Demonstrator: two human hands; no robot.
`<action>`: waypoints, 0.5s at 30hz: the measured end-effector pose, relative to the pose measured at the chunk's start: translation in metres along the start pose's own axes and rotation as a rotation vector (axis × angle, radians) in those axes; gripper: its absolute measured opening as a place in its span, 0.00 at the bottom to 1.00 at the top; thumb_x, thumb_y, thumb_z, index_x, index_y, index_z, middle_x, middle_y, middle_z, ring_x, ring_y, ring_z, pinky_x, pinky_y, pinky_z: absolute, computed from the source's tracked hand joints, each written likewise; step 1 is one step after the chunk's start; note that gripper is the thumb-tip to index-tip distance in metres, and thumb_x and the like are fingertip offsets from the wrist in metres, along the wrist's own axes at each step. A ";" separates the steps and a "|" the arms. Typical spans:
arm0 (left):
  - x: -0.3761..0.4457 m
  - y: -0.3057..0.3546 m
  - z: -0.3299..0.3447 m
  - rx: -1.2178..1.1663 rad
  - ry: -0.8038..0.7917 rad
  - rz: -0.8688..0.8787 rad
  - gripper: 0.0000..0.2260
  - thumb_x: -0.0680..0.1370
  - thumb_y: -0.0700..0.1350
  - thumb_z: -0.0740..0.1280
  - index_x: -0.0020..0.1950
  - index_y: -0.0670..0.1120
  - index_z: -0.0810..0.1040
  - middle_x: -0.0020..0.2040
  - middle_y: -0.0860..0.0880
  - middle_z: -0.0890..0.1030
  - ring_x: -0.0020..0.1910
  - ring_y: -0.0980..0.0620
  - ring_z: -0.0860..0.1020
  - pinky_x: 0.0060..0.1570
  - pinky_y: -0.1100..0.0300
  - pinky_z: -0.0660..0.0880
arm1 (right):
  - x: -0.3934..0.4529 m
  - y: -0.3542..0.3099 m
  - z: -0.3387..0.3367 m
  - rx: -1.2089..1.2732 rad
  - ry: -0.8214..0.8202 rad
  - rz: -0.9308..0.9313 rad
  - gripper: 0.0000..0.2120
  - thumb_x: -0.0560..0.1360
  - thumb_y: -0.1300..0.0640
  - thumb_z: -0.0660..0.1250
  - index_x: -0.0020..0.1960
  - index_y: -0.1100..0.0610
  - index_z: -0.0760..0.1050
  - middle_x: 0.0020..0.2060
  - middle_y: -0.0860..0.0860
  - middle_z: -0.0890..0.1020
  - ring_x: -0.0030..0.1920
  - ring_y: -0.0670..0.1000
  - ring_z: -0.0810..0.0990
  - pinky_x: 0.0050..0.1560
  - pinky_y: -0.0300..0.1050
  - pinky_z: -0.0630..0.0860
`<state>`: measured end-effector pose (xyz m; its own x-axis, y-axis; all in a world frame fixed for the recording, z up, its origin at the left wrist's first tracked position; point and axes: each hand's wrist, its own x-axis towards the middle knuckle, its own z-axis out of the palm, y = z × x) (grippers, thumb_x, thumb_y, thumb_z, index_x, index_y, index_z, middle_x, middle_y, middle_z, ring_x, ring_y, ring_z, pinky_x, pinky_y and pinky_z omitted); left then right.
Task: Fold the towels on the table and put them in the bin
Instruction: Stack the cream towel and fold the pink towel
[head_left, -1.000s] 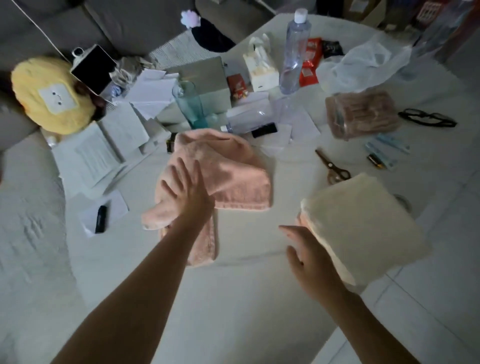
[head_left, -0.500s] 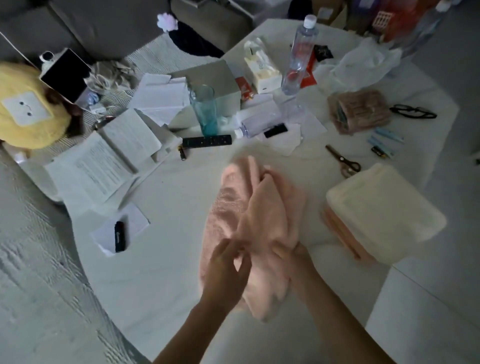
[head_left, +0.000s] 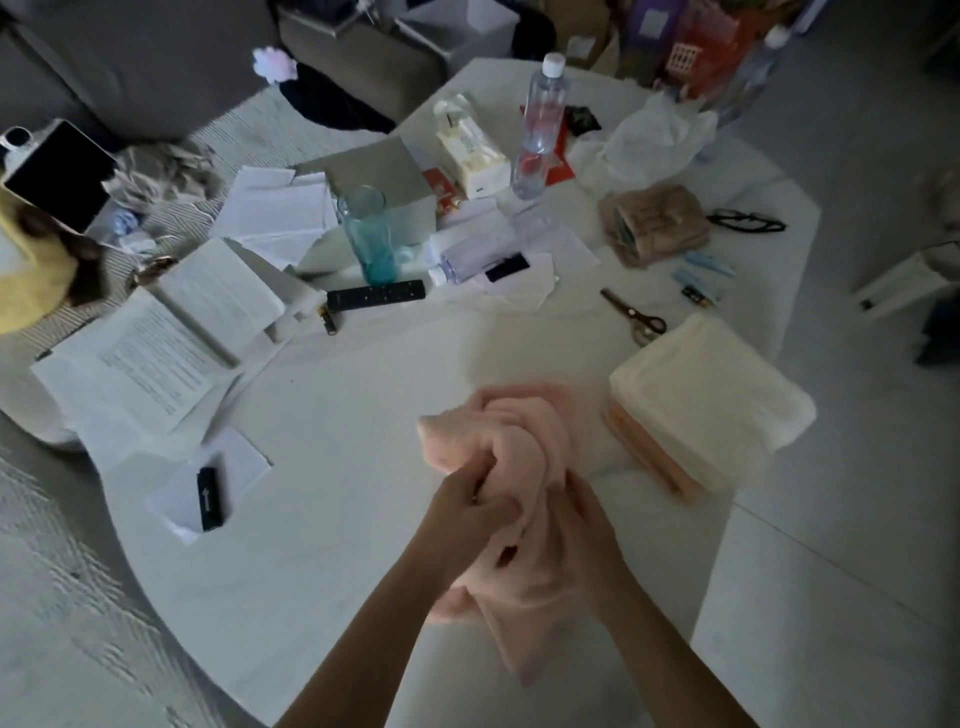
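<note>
I've pulled the pink towel (head_left: 524, 436) up off the table (head_left: 332, 509). My left hand (head_left: 462, 506) and right hand (head_left: 584, 519) both grip it, bunched. Folding can begin.

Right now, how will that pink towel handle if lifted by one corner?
Likely floppy: the pink towel bunches between both hands and droops below them. Probably light and not slippery, since the left hand and right hand hold it in loose grips.

Living room: sofa (head_left: 156, 62), cluttered table (head_left: 337, 467)
</note>
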<state>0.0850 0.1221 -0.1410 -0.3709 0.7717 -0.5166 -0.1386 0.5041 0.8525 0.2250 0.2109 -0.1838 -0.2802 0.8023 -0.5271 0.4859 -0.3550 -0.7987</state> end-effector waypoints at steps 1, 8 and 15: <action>-0.008 0.001 0.006 -0.008 -0.019 0.015 0.15 0.67 0.50 0.68 0.52 0.60 0.79 0.47 0.54 0.85 0.48 0.56 0.83 0.47 0.58 0.81 | -0.002 -0.001 -0.002 0.036 -0.033 0.023 0.09 0.81 0.54 0.64 0.59 0.54 0.79 0.53 0.52 0.85 0.52 0.49 0.83 0.43 0.31 0.76; -0.024 -0.022 -0.003 -0.323 -0.101 -0.162 0.14 0.77 0.53 0.69 0.61 0.51 0.81 0.56 0.50 0.86 0.57 0.52 0.83 0.56 0.52 0.79 | -0.016 -0.002 -0.014 0.033 -0.186 0.125 0.11 0.76 0.52 0.70 0.36 0.50 0.79 0.32 0.42 0.82 0.36 0.44 0.79 0.38 0.38 0.73; -0.027 -0.017 -0.005 -0.273 0.061 -0.079 0.09 0.72 0.51 0.67 0.47 0.62 0.85 0.45 0.58 0.87 0.45 0.59 0.85 0.35 0.69 0.79 | -0.024 -0.006 -0.017 -0.124 -0.233 0.048 0.09 0.78 0.52 0.67 0.39 0.49 0.77 0.37 0.44 0.82 0.43 0.49 0.80 0.46 0.44 0.75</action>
<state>0.0929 0.0908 -0.1415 -0.4022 0.7056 -0.5834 -0.4082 0.4322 0.8041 0.2426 0.2020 -0.1619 -0.4301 0.6489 -0.6276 0.5968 -0.3173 -0.7370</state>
